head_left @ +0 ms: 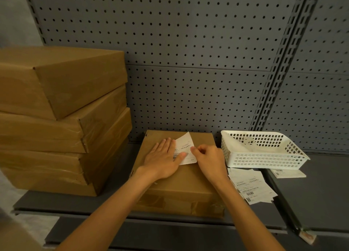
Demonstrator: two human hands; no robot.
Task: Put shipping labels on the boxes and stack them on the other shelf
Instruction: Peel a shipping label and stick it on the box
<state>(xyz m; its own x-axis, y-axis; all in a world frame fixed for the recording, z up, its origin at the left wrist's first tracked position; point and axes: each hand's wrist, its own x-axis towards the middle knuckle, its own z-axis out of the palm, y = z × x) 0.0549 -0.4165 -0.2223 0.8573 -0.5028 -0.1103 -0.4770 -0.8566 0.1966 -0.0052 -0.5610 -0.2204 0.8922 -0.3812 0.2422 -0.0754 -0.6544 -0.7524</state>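
Note:
A flat brown cardboard box (181, 186) lies on the grey shelf (79, 203) in front of me. A white shipping label (186, 147) sits on its top, its far corner lifted off the cardboard. My left hand (162, 158) lies flat with straight fingers, pressing the label's left part onto the box. My right hand (207, 160) pinches the label's right edge between curled fingers and thumb. A stack of several brown boxes (62, 118) stands at the left of the shelf.
A white plastic basket (264, 156) stands right of the box, holding crumpled backing paper. Loose labels (251, 188) lie in front of it, with another sheet (289, 173) further right. A grey pegboard wall (188, 52) backs the shelf.

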